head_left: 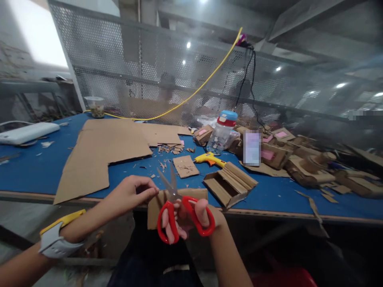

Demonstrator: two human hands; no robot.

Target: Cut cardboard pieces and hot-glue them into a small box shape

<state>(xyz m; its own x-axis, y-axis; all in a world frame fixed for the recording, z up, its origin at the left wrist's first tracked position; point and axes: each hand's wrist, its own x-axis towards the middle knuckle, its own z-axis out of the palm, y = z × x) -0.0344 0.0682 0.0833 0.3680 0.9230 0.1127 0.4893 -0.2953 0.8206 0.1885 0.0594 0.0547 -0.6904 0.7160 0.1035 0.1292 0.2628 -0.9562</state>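
Note:
My right hand [191, 221] has its thumb and fingers through the red handles of a pair of scissors [173, 188], whose blades stand apart and point away from me. A small flat cardboard piece [154, 217] lies under the scissors at the table's front edge, partly hidden by them and my right hand. At that piece's upper left corner, the thumb and fingertips of my left hand [134, 190] are closed together. Just beyond the blades is a cardboard square [186, 166] with scraps on it. To the right stands an open cardboard box [229, 185].
A large cardboard sheet [116, 139] covers the table's left middle. Behind the box are a yellow glue gun [211, 159], a water bottle [220, 133] and a phone [252, 147]. Cardboard constructions [311, 167] crowd the right. A yellow cable [191, 95] crosses the mesh partition.

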